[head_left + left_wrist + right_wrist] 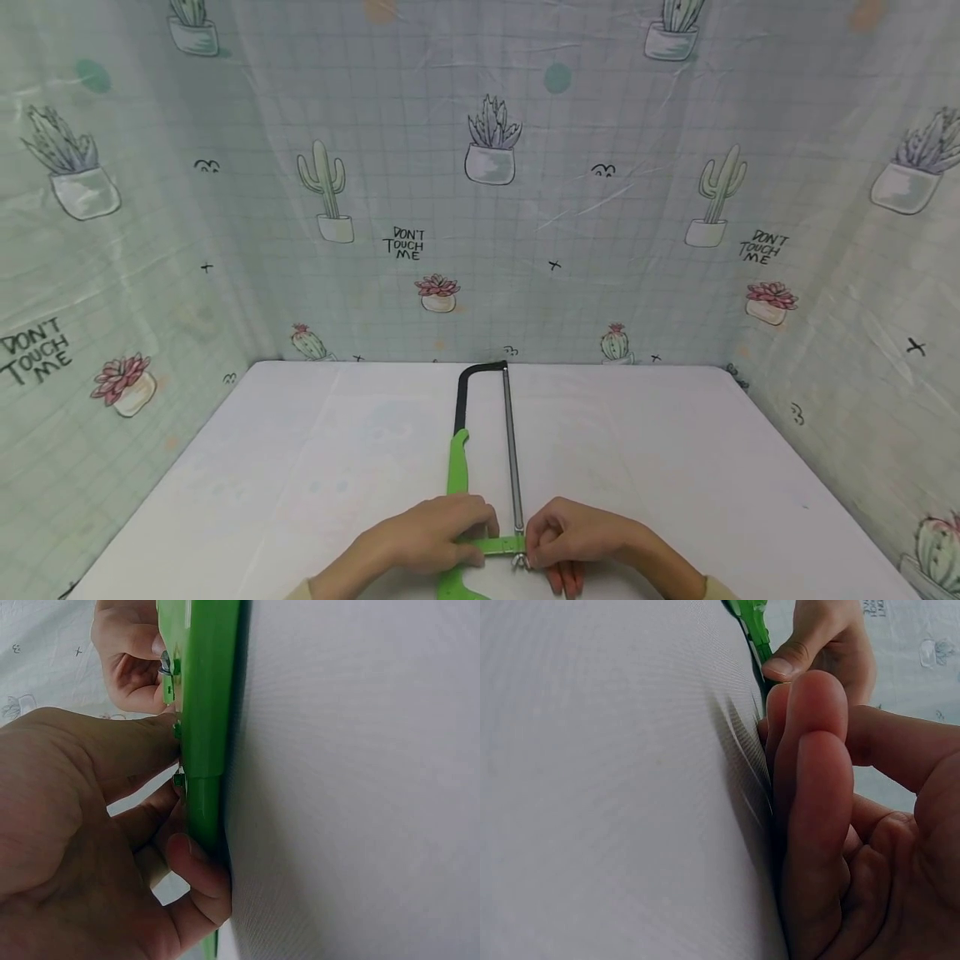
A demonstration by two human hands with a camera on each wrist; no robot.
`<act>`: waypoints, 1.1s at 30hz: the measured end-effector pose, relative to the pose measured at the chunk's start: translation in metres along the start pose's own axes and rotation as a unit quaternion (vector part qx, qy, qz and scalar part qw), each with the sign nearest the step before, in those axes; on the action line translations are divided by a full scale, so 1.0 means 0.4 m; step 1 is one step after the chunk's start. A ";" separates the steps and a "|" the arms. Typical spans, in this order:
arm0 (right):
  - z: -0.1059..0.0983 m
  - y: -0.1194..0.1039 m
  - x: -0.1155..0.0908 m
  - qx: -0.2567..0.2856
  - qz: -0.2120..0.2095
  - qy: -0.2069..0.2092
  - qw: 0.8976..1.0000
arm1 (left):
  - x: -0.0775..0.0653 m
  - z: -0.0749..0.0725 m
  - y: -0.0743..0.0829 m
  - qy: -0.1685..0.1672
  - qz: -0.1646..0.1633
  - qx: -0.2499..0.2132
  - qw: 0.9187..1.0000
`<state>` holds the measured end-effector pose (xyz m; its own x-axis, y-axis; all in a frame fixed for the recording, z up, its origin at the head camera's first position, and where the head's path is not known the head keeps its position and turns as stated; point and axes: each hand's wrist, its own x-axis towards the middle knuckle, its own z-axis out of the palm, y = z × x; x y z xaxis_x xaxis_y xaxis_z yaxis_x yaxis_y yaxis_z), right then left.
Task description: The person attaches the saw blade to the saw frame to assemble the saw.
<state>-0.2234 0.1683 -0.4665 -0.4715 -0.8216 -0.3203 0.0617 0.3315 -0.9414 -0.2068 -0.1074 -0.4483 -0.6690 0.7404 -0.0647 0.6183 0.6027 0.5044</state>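
Had saw (457,467) flat on table (360,433), mid-width, black far end pointing away toward cactus-print curtain (390,317), blade (512,450) on right side. Grasped green crossbar (501,546) with left hand (438,533), thumb on near side, forefinger on far side. Pinched wing nut (519,562), just on near side of crossbar at blade's end, with right hand's (576,533) thumb and forefinger. Had other right fingers extended, low by table. Had hands near each other, apart.

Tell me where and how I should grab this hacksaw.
Probably best by the green side bar of the hacksaw, coming from the left: it lies flat, that bar running along its left and the thin blade along its right.
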 end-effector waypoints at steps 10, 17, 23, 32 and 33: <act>-0.001 -0.001 -0.001 -0.008 0.002 0.009 1.000 | 0.002 -0.004 0.001 -0.003 0.004 -0.003 1.000; 0.000 0.003 -0.002 -0.004 -0.001 0.013 1.000 | 0.003 0.000 0.001 -0.007 -0.006 -0.012 1.000; 0.002 0.005 -0.002 -0.001 -0.004 0.018 1.000 | 0.003 -0.003 0.005 -0.008 -0.010 -0.008 1.000; 0.003 0.004 -0.005 0.001 -0.011 0.013 1.000 | 0.003 -0.002 0.008 -0.004 -0.009 -0.006 1.000; 0.003 0.005 -0.005 0.002 -0.012 0.012 1.000 | 0.003 -0.002 0.009 -0.004 -0.010 -0.006 1.000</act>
<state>-0.2213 0.1700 -0.4678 -0.4932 -0.8182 -0.2956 0.0532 0.3108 -0.9490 -0.2056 -0.1045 -0.4460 -0.6783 0.7302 -0.0813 0.5994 0.6140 0.5136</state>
